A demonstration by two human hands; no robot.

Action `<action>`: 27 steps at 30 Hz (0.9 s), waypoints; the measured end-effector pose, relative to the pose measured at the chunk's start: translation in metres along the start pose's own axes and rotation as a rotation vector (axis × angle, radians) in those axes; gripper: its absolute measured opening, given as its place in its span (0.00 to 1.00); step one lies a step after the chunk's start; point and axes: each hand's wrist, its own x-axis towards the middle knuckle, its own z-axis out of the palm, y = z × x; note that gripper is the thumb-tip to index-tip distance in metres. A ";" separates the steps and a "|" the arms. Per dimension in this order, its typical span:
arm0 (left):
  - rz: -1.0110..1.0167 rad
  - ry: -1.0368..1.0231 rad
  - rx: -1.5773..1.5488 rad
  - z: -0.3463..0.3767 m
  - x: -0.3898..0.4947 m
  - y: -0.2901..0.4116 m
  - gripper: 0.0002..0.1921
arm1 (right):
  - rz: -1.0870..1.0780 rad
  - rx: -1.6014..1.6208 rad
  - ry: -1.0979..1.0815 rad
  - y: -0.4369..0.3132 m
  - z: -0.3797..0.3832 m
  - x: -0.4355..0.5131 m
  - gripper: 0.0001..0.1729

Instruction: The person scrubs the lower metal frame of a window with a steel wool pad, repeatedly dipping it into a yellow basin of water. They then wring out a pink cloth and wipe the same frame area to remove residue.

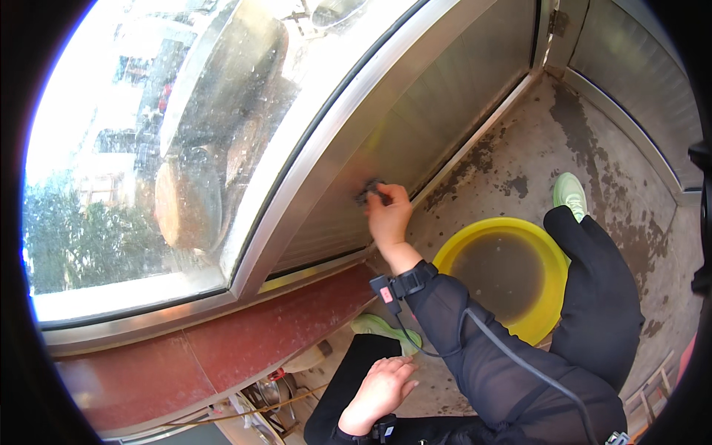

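My right hand (390, 214) pinches a dark, crumpled scouring pad (367, 192) against the lower metal panel (439, 100) of a metal-framed door or partition. Part of the pad is hidden behind my fingers. Below that arm stands a yellow plastic basin (445, 250) holding murky, greyish-brown water (498, 275). My left hand (384, 386) lies palm down over my left knee, holding nothing, its thumb apart from the fingers.
A glass pane (183, 139), smudged and spotted, fills the upper left above a red tiled ledge (183, 361). Dark wet patches mark the concrete floor (534, 144). Another metal panel (634, 94) stands at right. A cable (528, 367) runs along my right sleeve.
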 end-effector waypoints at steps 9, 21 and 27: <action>-0.042 -0.030 -0.015 -0.003 -0.008 0.000 0.17 | -0.222 0.165 -0.008 -0.029 0.032 -0.031 0.10; -0.049 0.055 -0.115 -0.015 -0.021 0.009 0.18 | 0.572 0.031 0.389 0.134 -0.040 0.060 0.11; -0.047 0.057 -0.111 -0.018 -0.021 0.007 0.18 | 0.637 0.111 0.381 0.135 -0.042 0.064 0.13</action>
